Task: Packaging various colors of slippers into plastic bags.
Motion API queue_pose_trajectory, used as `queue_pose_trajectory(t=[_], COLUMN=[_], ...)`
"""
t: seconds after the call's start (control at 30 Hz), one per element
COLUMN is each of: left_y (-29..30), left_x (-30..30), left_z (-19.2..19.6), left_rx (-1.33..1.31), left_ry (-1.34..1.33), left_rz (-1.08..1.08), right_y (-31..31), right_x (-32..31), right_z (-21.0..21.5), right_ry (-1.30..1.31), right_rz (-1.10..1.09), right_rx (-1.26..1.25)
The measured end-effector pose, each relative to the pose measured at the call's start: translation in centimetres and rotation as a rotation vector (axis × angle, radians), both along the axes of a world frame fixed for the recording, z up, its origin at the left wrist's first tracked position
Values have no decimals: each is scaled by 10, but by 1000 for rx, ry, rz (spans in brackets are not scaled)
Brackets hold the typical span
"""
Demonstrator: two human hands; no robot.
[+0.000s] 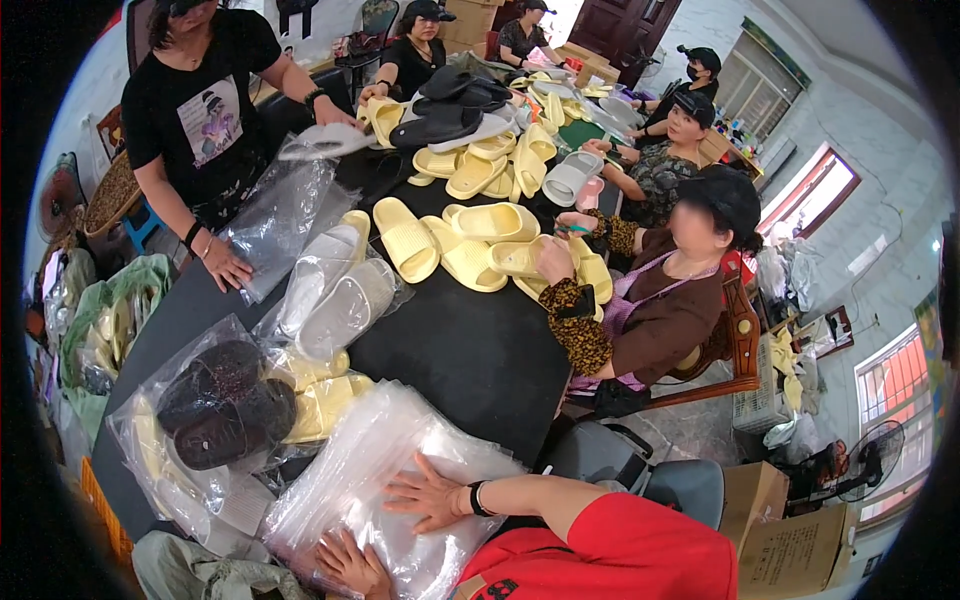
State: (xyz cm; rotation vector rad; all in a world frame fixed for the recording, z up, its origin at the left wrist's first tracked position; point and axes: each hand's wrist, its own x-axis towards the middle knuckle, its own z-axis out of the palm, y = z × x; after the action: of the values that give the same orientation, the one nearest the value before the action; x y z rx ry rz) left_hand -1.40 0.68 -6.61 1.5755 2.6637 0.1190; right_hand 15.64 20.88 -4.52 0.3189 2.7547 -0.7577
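Note:
My right hand [425, 495], with a dark band at the wrist, lies flat with spread fingers on a stack of clear plastic bags [370, 450] at the near end of the black table [470, 350]. My left hand [350, 565] rests palm down on the same stack, closer to me. Neither hand grips anything. Just beyond the stack lie a bagged pair of dark brown slippers [225, 405] and a bagged pair of pale yellow slippers [320, 400]. Farther up sit bagged white slippers [335, 290].
Loose yellow slippers [470, 240] cover the table's middle, with black and white ones behind. A standing person in a black shirt [200, 110] handles bags at the left. A seated person in brown [670, 300] works at the right, others beyond. Cardboard boxes [790, 540] stand at lower right.

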Motion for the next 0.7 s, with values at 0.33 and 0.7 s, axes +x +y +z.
queue_pose_trajectory(t=[0.33, 0.7], left_y=[1, -8], left_x=[1, -4], left_z=[-5, -8], left_rx=[59, 26], left_ry=[37, 61], left_rz=[-22, 3], right_y=[1, -3], right_x=[4, -3], right_z=[2, -5], right_ry=[6, 31], right_rz=[-19, 11], right_rx=[11, 3])
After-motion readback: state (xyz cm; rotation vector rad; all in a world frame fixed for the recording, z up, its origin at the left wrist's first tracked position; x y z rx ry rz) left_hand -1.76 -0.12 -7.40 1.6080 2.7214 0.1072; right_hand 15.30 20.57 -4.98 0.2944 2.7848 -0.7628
